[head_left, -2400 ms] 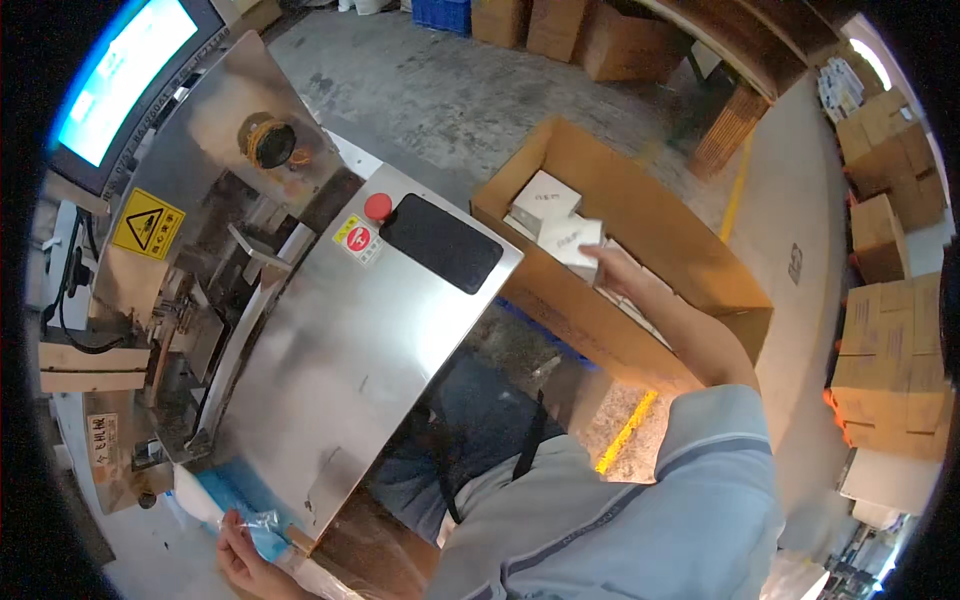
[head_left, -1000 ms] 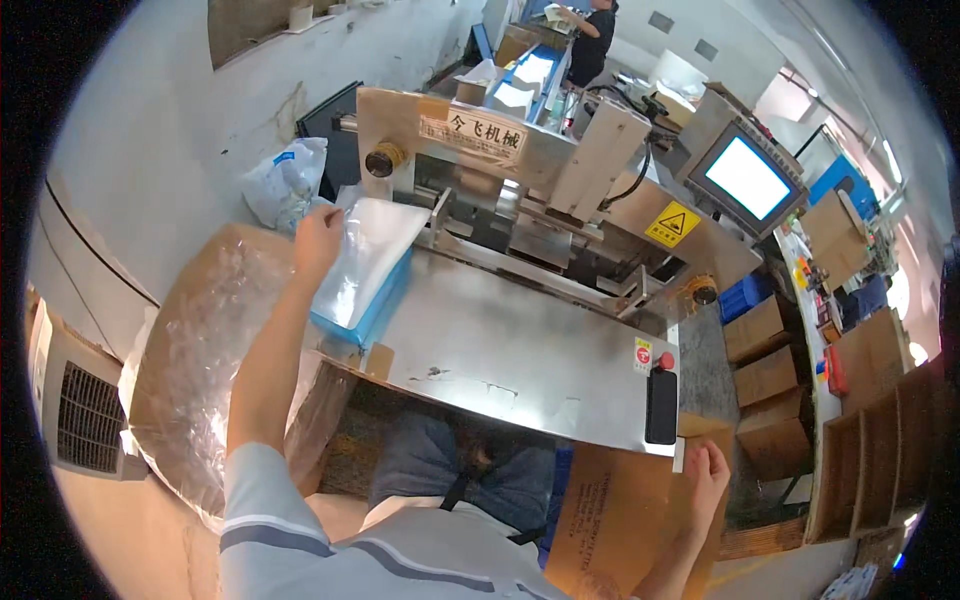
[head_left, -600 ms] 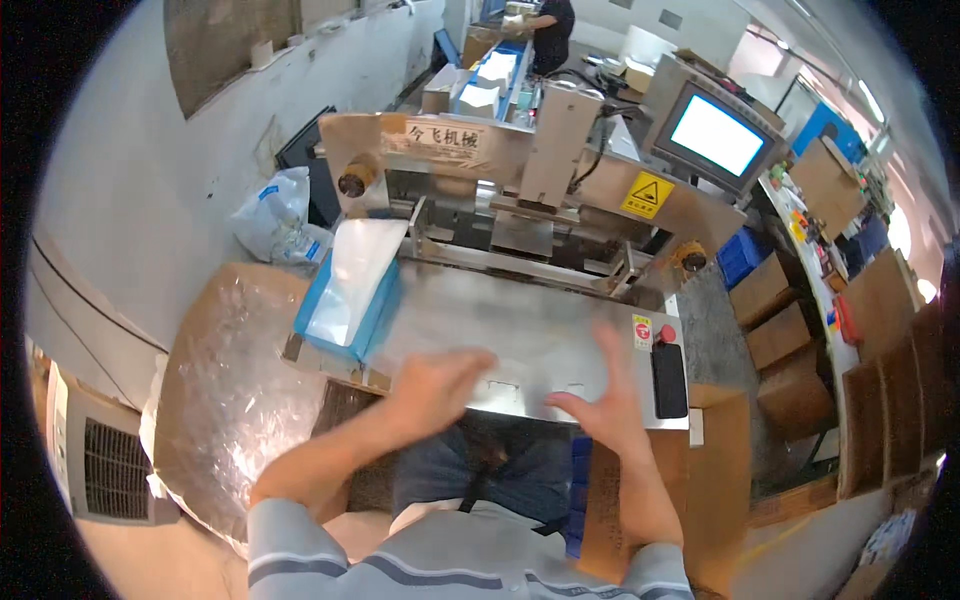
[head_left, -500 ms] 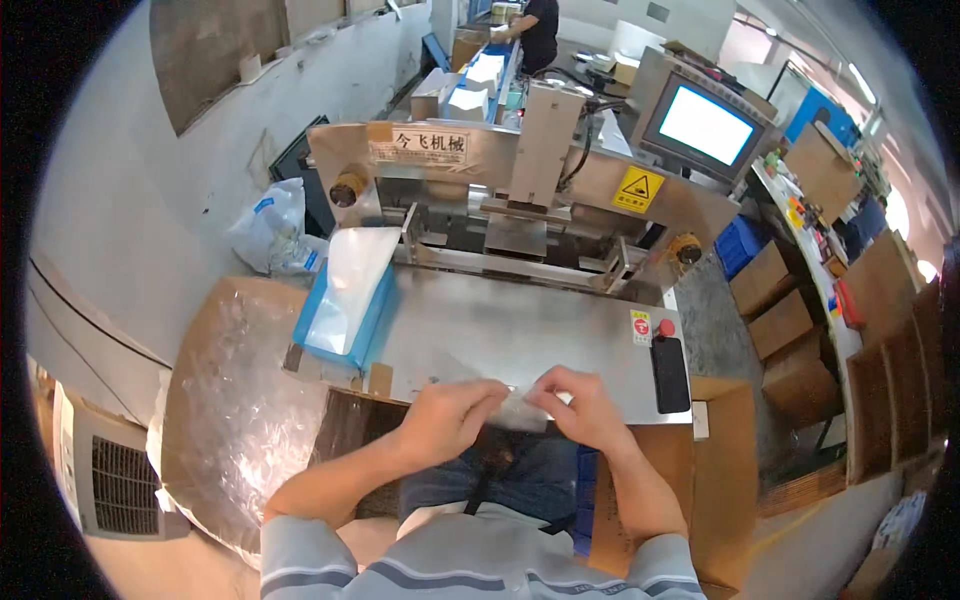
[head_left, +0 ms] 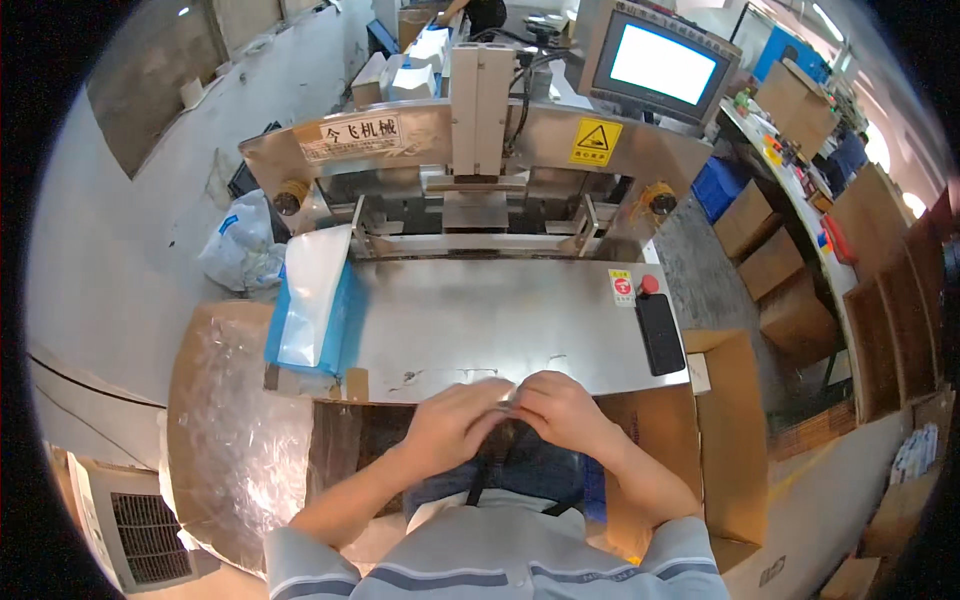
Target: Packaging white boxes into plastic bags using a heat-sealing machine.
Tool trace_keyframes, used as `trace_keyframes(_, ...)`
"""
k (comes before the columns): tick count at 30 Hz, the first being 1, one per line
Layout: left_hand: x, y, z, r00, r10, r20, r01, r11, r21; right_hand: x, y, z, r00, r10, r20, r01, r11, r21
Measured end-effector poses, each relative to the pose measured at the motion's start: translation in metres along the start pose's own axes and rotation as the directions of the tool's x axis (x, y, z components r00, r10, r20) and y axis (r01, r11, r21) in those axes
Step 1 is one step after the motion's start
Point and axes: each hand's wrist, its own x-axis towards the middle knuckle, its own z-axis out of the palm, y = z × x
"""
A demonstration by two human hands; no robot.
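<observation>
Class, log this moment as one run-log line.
left hand: on clear bag | right hand: on it | place: steel table front edge

bright, even light — fisheye-bent edges

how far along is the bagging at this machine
Done: nothing finished shows on the steel table. In hand: left hand and right hand meet on a small clear bag at the near edge. Left: the stack of clear bags on the blue tray.

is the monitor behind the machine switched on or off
On: the monitor at the upper right glows bright white across its whole screen.
</observation>
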Motion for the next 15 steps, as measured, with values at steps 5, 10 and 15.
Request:
trace_keyframes(5, 0.014, -0.022, 0.004, 0.829, -0.106, 0.549, 0.151, 0.988, -0.036, 0.004, 0.009, -0.007, 0.989, 0.04, 0.143, -0.047, 0.998, 0.042)
trace_keyframes(10, 0.02, -0.026, -0.021, 0.752, -0.12, 0.648, 0.117, 0.992, 0.049, -0.009, 0.022, -0.013, 0.912, 0.179, 0.37, -0.226, 0.971, 0.085)
trace_keyframes(15, 0.058, -0.065, -0.042, 0.663, -0.236, 0.71, 0.346, 0.938, -0.011, 0.021, 0.059, -0.04, 0.914, 0.026, 0.405, -0.201, 0.896, 0.396)
